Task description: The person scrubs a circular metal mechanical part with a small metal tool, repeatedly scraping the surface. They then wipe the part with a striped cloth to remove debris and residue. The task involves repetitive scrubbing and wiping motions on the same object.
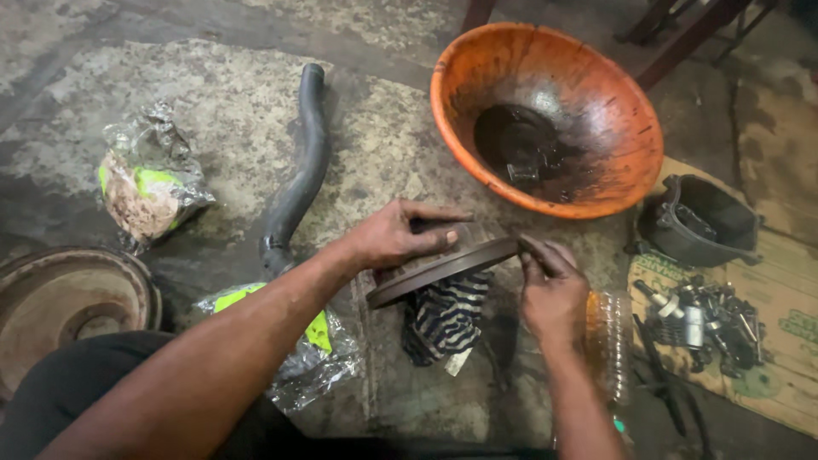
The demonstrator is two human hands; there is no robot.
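Note:
My left hand (399, 234) rests on top of a round, flat metal disc (434, 273), which is tilted up off the floor, thumb stretched along its upper face. At the disc's right rim, the fingers of my right hand (550, 285) pinch its edge. Both hands hold the disc between them. Under the disc lies a striped black-and-white rag (447, 319). Just beyond the hands stands an orange bowl (596, 77) with dark oily liquid and a metal part in its bottom.
A black rubber hose (298, 179) lies to the left on the stained concrete floor. Two crumpled plastic bags (149, 183) (311, 345) and a rusty round drum (64, 298) sit at left. At right, cardboard (767, 375) holds several bolts, sockets (699, 319) and a black housing (703, 221). A clear plastic bottle (609, 341) lies by my right wrist.

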